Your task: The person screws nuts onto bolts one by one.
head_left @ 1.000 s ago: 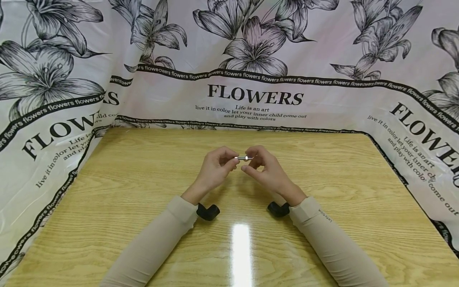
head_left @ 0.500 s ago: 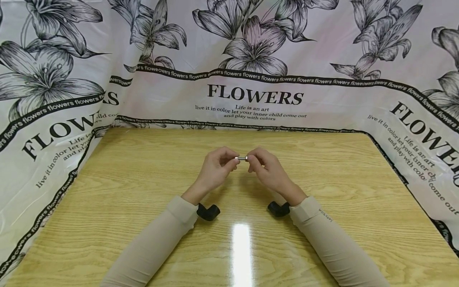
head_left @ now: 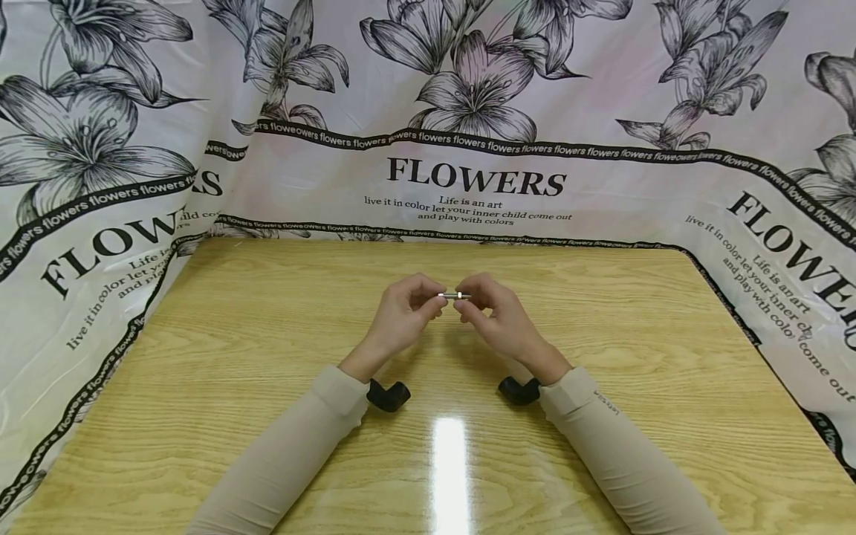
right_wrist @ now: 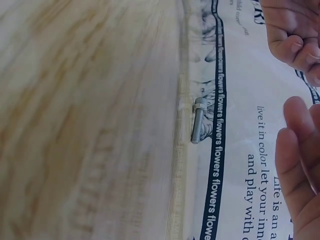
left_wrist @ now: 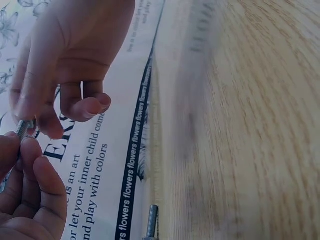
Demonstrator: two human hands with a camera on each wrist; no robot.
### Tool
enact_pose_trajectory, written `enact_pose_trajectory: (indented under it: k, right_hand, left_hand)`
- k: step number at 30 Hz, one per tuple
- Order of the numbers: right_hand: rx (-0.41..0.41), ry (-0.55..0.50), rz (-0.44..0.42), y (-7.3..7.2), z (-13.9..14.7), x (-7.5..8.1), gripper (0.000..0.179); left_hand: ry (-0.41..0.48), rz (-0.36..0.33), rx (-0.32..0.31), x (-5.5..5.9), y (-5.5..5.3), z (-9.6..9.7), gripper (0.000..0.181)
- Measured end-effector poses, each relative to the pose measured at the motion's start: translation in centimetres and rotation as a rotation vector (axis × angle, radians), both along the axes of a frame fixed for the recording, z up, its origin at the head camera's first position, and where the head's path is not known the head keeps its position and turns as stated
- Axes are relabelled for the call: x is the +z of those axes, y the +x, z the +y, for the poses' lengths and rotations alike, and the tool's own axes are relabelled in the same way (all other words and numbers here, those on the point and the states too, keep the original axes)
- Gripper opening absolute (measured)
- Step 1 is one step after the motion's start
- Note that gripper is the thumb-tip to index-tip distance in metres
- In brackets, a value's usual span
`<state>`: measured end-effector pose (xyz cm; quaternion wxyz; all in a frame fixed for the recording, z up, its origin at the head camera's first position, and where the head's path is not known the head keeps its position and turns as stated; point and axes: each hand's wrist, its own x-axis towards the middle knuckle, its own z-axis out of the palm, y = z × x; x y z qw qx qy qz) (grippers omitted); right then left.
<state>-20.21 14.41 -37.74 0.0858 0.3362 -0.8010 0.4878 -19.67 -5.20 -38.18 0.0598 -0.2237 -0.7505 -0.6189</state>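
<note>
In the head view my left hand (head_left: 400, 310) pinches one end of a slim metal bolt (head_left: 448, 296) between thumb and index finger. The bolt lies nearly level above the middle of the table. A small nut (head_left: 459, 296) sits around the shaft, and the fingers of my right hand (head_left: 496, 310) curl in at it, index finger above and thumb below. In the left wrist view the right hand (left_wrist: 75, 55) reaches down to the threaded bolt (left_wrist: 22, 131) from above, and the left hand (left_wrist: 32, 195) holds it from below. The right wrist view cuts off both hands.
The wood-grain table (head_left: 301, 446) is enclosed by a floral printed sheet (head_left: 468, 193) at the back and sides. Black curved pieces (head_left: 389, 396) show beside both wrists. Each wrist view also has a separate metal bolt (right_wrist: 198, 122) in it.
The right thumb and index finger moved apart from the bolt, closed on the nut, and have now parted slightly with the nut showing again. The left hand and bolt stay in place.
</note>
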Motion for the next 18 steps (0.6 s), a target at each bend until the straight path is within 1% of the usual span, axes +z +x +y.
enact_pose_trajectory:
  k: [2, 4, 6, 8, 10, 13, 15, 18]
  right_hand:
    - [-0.016, 0.012, -0.01, 0.6, -0.3, 0.8, 0.008]
    - [-0.03, 0.023, -0.027, 1.2, -0.5, 1.6, 0.009]
    - [-0.041, 0.032, -0.047, 1.5, -0.6, 2.1, 0.01]
    - [-0.041, 0.037, -0.066, 1.6, -0.6, 2.3, 0.012]
    - [-0.038, 0.043, -0.071, 1.6, -0.5, 2.3, 0.019]
    - [-0.015, 0.043, -0.054, 1.6, -0.4, 2.2, 0.03]
    - [0.009, 0.032, -0.032, 1.5, -0.4, 2.0, 0.03]
    - [0.035, 0.009, -0.013, 1.5, -0.5, 1.9, 0.021]
  left_hand:
    - [0.005, -0.005, -0.002, 0.0, 0.0, 0.0, 0.011]
    - [0.011, -0.011, -0.006, -0.1, 0.0, 0.0, 0.013]
    - [0.013, -0.015, -0.008, -0.1, 0.0, 0.0, 0.013]
    - [0.014, -0.014, -0.004, 0.0, 0.0, 0.0, 0.013]
    - [0.011, -0.013, 0.0, 0.0, 0.0, 0.0, 0.013]
    - [0.011, -0.015, 0.0, 0.0, 0.0, 0.0, 0.013]
    - [0.01, -0.017, -0.001, -0.1, -0.1, 0.0, 0.013]
    - [0.008, -0.018, 0.0, -0.1, 0.0, 0.1, 0.011]
